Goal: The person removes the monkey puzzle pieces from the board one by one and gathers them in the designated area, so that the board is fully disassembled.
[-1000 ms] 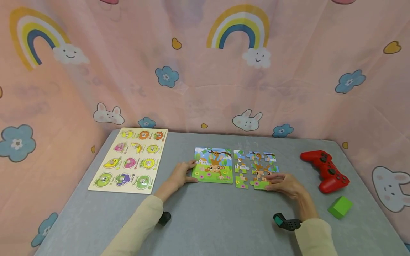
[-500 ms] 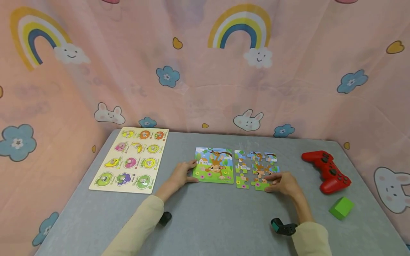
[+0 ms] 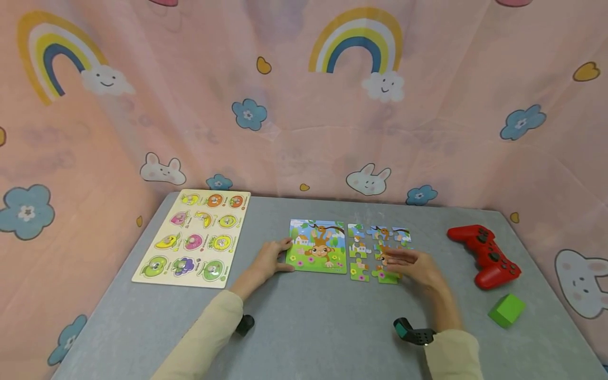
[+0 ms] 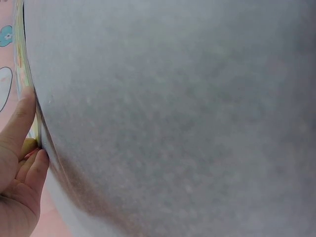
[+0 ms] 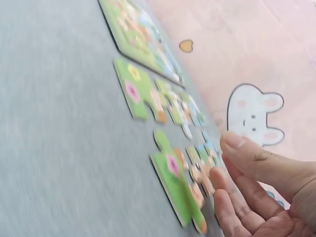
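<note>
My left hand [image 3: 265, 259] lies at the left edge of a square monkey picture puzzle board [image 3: 309, 253], thumb and fingertips spread along that edge. In the left wrist view, the fingertips [image 4: 28, 96] meet the board's thin side. Loose jigsaw pieces with the same picture lie to the right of the board, among them a green flower piece [image 3: 359, 271] at the front left. My right hand [image 3: 420, 268] hovers over the right-hand pieces, fingers stretched leftward, partly hiding them. In the right wrist view, its thumb and fingers stand apart with nothing between them, beside a green corner piece [image 5: 173, 182].
A cream fruit puzzle board [image 3: 195, 240] lies at the left of the grey table [image 3: 328, 327]. A red game controller [image 3: 486, 256] and a green block [image 3: 506, 310] are at the right. A pink patterned curtain [image 3: 304, 137] stands behind the table.
My right hand has come off the front right pieces and shifted left over them, its fingers straighter. The left hand and the board have stayed in place.
</note>
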Demonstrator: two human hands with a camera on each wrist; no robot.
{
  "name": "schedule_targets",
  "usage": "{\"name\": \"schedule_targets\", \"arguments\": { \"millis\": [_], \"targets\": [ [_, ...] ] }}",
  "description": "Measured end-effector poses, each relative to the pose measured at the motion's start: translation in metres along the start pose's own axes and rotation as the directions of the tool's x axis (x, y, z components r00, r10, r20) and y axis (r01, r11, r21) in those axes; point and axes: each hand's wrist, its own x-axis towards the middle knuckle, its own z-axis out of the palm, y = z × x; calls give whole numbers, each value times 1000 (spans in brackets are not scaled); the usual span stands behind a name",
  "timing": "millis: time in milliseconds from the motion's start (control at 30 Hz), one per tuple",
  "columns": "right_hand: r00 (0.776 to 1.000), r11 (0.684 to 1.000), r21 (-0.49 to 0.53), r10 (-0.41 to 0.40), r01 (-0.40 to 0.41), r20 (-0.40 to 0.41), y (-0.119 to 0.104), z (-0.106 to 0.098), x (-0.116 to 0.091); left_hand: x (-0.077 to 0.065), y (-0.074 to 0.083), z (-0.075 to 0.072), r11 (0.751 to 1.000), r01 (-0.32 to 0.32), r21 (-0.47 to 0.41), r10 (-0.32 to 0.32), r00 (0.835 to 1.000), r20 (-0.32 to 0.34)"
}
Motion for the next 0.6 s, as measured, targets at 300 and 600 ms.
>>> {"name": "schedule_targets", "arguments": {
  "millis": [300,600],
  "targets": [
    [997,990,125,-64,58,45,-8,29,10,-1,0,0,1000,7,-2,-7,1000,0],
    [984,983,97,-161,154,76,-18,67,24,0,-1,1,1000,-2,-12,1,1000,-10]
  ]
}}
